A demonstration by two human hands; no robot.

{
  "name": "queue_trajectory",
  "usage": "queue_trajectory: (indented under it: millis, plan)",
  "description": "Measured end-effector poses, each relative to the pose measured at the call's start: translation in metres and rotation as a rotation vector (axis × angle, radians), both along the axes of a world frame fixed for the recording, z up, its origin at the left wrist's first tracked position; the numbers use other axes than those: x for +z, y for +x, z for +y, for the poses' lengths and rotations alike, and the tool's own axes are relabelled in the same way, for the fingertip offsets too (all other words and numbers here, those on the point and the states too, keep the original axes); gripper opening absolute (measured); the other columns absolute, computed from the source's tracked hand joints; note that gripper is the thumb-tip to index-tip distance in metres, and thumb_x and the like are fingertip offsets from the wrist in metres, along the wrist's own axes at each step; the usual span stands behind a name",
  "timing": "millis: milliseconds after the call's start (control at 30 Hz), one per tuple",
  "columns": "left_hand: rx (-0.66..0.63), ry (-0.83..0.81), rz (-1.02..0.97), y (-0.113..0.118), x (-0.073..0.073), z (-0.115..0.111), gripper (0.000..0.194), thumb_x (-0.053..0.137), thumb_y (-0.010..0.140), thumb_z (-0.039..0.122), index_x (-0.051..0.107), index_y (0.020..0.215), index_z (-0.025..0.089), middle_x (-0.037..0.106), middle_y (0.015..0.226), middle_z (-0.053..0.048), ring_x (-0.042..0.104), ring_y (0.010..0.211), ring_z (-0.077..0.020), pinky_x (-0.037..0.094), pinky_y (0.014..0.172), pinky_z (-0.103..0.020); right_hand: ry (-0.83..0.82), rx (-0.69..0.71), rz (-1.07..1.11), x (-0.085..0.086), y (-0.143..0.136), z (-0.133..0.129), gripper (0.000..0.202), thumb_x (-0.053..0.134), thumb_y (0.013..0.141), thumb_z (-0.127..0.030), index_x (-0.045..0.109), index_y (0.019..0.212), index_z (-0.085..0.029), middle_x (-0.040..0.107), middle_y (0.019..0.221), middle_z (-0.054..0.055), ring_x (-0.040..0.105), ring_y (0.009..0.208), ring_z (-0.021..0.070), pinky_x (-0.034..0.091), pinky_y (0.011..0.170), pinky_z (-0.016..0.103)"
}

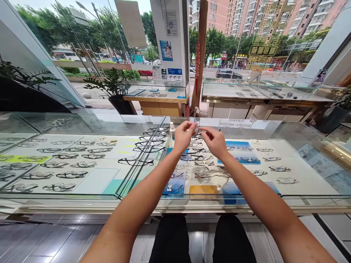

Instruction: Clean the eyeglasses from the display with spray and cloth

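Note:
Above the glass counter, my left hand [183, 137] is closed, thumb and fingertips pinching a pair of eyeglasses [196, 130]. Little of the pair shows between the hands; a thin piece stands upright above the fingertips. My right hand [214, 140] meets it from the other side, its fingers bent and pinched at the frame. Next to my left hand stands a small white spray bottle [172, 130]. On the counter to the left, several dark-framed eyeglasses [149, 148] sit in a column.
Rows of eyeglasses [72, 174] lie inside the glass display counter [82, 199], along with blue cards and a yellow-brown cloth [204, 191]. Beyond are a potted plant [115, 87], a brown post [200, 47] and more display cases [236, 91] by the window.

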State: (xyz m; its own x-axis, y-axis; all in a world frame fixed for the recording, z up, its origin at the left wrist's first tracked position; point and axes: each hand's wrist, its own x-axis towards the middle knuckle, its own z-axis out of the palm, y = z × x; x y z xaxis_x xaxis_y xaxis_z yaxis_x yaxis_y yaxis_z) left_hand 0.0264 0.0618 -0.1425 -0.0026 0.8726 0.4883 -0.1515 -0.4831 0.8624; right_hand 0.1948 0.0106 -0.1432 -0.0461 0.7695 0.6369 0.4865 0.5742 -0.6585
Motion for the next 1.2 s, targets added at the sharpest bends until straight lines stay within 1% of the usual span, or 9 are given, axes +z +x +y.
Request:
queue_trajectory:
  millis: [67, 167, 433, 567, 700, 800, 867, 1033, 1200]
  plan:
    - [0.017, 0.050, 0.039, 0.003, -0.001, -0.004, 0.050, 0.089, 0.082, 0.069, 0.079, 0.089, 0.020, 0.078, 0.092, -0.006, 0.071, 0.088, -0.0200, 0.062, 0.077, -0.031, -0.033, 0.015, -0.049, -0.001, -0.002, -0.001, 0.045, 0.058, 0.102, -0.041, 0.082, 0.136, -0.023, 0.069, 0.074, 0.000, 0.054, 0.065, 0.0177, 0.041, 0.069, 0.032]
    - [0.044, 0.087, 0.056, 0.005, -0.001, -0.007, 0.046, 0.088, 0.086, 0.066, 0.079, 0.090, 0.021, 0.078, 0.093, -0.006, 0.071, 0.086, -0.0198, 0.061, 0.079, -0.032, -0.064, -0.039, -0.084, -0.003, -0.005, -0.003, 0.050, 0.060, 0.101, -0.039, 0.079, 0.145, -0.026, 0.064, 0.069, -0.001, 0.054, 0.065, 0.0189, 0.042, 0.070, 0.031]
    - [0.079, 0.150, 0.163, 0.003, -0.004, -0.007, 0.035, 0.082, 0.094, 0.057, 0.080, 0.092, 0.022, 0.078, 0.094, -0.007, 0.071, 0.091, -0.0223, 0.057, 0.071, -0.028, -0.066, -0.182, 0.090, 0.007, 0.004, 0.000, 0.058, 0.061, 0.097, -0.043, 0.074, 0.148, -0.019, 0.057, 0.066, -0.003, 0.052, 0.066, 0.0200, 0.044, 0.073, 0.033]
    - [0.096, 0.172, 0.274, 0.004, -0.001, -0.014, 0.033, 0.078, 0.096, 0.055, 0.080, 0.091, 0.022, 0.079, 0.094, -0.008, 0.070, 0.093, -0.0235, 0.051, 0.065, -0.027, -0.043, -0.176, 0.253, 0.020, 0.018, 0.003, 0.068, 0.063, 0.099, -0.055, 0.067, 0.155, -0.016, 0.052, 0.066, -0.004, 0.049, 0.066, 0.0194, 0.043, 0.072, 0.035]
    - [0.080, 0.177, 0.299, 0.004, 0.001, -0.018, 0.033, 0.077, 0.097, 0.054, 0.080, 0.091, 0.022, 0.080, 0.097, -0.009, 0.071, 0.094, -0.0241, 0.051, 0.065, -0.028, -0.022, -0.159, 0.308, 0.024, 0.026, 0.005, 0.068, 0.065, 0.099, -0.057, 0.067, 0.153, -0.017, 0.052, 0.067, -0.005, 0.049, 0.068, 0.0187, 0.044, 0.074, 0.035]
    - [0.077, 0.147, 0.250, 0.005, -0.001, -0.015, 0.035, 0.079, 0.095, 0.056, 0.079, 0.091, 0.021, 0.079, 0.096, -0.009, 0.071, 0.093, -0.0234, 0.053, 0.067, -0.028, -0.050, -0.112, 0.258, 0.020, 0.026, 0.008, 0.060, 0.070, 0.097, -0.057, 0.073, 0.145, -0.021, 0.060, 0.073, -0.002, 0.052, 0.069, 0.0186, 0.047, 0.074, 0.035]
    - [0.047, 0.110, 0.178, 0.006, -0.003, -0.013, 0.038, 0.084, 0.091, 0.059, 0.079, 0.091, 0.021, 0.078, 0.102, -0.009, 0.071, 0.095, -0.0235, 0.057, 0.070, -0.029, -0.078, -0.041, 0.195, 0.015, 0.024, 0.012, 0.053, 0.074, 0.095, -0.054, 0.076, 0.138, -0.023, 0.071, 0.086, 0.002, 0.058, 0.074, 0.0192, 0.050, 0.077, 0.035]
    - [-0.035, 0.096, 0.089, 0.007, -0.003, -0.011, 0.043, 0.091, 0.083, 0.062, 0.080, 0.087, 0.021, 0.073, 0.136, -0.015, 0.070, 0.127, -0.0322, 0.064, 0.090, -0.037, -0.073, 0.120, 0.080, 0.003, 0.015, 0.018, 0.048, 0.077, 0.089, -0.049, 0.081, 0.128, -0.022, 0.079, 0.125, 0.012, 0.072, 0.106, 0.0275, 0.057, 0.093, 0.042]
    - [-0.136, 0.036, 0.062, 0.007, -0.003, -0.011, 0.045, 0.095, 0.079, 0.063, 0.081, 0.085, 0.020, 0.070, 0.146, -0.017, 0.070, 0.134, -0.0351, 0.063, 0.104, -0.045, -0.133, 0.215, 0.135, -0.002, 0.008, 0.016, 0.035, 0.074, 0.091, -0.044, 0.082, 0.118, -0.022, 0.080, 0.125, 0.011, 0.075, 0.111, 0.0275, 0.061, 0.100, 0.043]
